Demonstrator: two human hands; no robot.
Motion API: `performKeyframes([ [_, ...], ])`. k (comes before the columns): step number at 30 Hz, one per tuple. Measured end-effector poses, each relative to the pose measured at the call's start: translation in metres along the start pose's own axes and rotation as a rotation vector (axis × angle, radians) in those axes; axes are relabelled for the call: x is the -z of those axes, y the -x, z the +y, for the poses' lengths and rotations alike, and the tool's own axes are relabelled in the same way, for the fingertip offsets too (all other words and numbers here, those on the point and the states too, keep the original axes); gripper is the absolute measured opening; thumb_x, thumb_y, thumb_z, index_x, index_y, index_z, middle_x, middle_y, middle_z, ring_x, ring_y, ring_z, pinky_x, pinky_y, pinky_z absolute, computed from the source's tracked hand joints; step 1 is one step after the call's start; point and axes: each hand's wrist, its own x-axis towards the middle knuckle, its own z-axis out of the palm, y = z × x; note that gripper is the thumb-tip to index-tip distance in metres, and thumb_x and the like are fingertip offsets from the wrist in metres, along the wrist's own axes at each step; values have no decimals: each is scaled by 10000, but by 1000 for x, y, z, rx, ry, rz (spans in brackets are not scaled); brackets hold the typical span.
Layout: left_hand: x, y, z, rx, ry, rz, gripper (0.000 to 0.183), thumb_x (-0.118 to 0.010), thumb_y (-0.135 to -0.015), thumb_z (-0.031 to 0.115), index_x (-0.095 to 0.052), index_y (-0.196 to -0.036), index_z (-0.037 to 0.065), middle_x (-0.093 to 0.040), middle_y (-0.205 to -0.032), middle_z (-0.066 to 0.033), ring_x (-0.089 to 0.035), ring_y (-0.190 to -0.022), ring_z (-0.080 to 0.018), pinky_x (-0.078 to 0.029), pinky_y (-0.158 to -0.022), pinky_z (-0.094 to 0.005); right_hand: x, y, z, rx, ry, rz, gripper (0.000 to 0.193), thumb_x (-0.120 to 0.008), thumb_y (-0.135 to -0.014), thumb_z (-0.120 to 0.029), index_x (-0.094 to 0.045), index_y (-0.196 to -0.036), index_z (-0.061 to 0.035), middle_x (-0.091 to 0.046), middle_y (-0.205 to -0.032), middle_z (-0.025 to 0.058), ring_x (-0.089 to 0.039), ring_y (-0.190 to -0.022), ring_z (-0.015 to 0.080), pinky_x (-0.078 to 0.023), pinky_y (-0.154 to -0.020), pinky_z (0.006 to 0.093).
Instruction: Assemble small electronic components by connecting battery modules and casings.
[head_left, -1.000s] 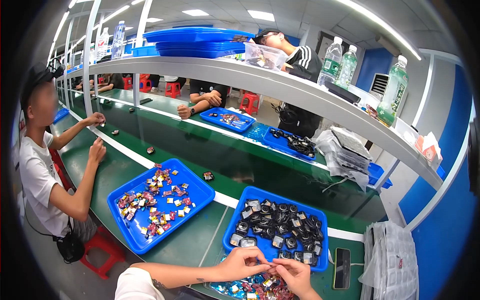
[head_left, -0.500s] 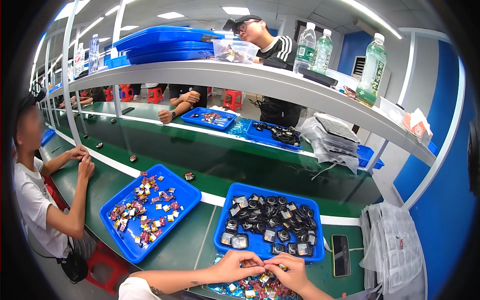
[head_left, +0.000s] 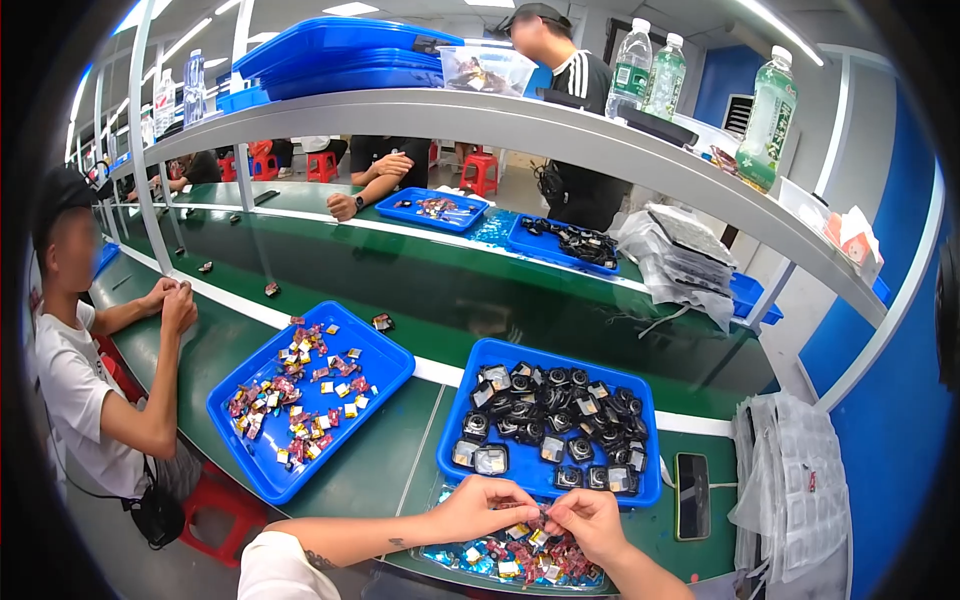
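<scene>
A printed green label [head_left: 629,82] wraps a clear bottle [head_left: 631,66].

A small piece [head_left: 543,511] is pinched between the fingertips of the left hand [head_left: 484,508] and the right hand [head_left: 588,520]; it is mostly covered, so its shape cannot be made out. It is held above a loose pile of small parts [head_left: 535,562], where red, white and yellow are mixed, with glossy blue patches showing along the edges.
</scene>
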Motion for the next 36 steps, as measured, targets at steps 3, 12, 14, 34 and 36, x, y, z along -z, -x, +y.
performKeyframes([
  [3, -1, -1, -1, 29, 60, -7, 164, -659, -886, 131, -670, -979, -4, -681, -917, -49, -612, -851, -73, -503, -750, -230, 4, -1, 7, -46, -67, -18, 152, -638, -896, -112, -629, -861, 35, -662, -773, 120, -634, -679, 143, -522, -627, 261],
  [12, -3, 2, -5, 52, 112, 17, 135, -650, -890, 99, -657, -966, -11, -664, -939, -47, -597, -859, -65, -496, -750, -221, -4, 3, 0, 26, -55, 27, 115, -618, -903, -68, -627, -932, 43, -686, -833, 127, -656, -735, 139, -528, -664, 248],
  [14, -5, 2, -9, 61, 135, 29, 132, -654, -883, 89, -662, -959, -19, -668, -935, -52, -606, -872, -75, -503, -772, -229, -4, 5, 1, 18, -66, 7, 111, -619, -902, -66, -629, -927, 41, -682, -826, 120, -657, -738, 139, -528, -666, 247],
  [34, 23, -10, 14, -359, 213, 352, 114, -588, -925, 109, -575, -955, 0, -616, -874, -48, -586, -825, -99, -483, -755, -259, -19, -4, -10, 562, 930, -90, 345, -710, -685, 15, -642, -1014, -59, -599, -823, 71, -544, -705, 210, -439, -648, 307],
  [36, 28, -14, 13, -329, 240, 373, 135, -569, -936, 156, -541, -934, 23, -606, -830, -73, -588, -806, -138, -481, -767, -282, -23, -8, -14, 443, 940, -92, 410, -683, -685, 35, -621, -1079, -60, -580, -787, 64, -532, -690, 213, -436, -645, 302],
])
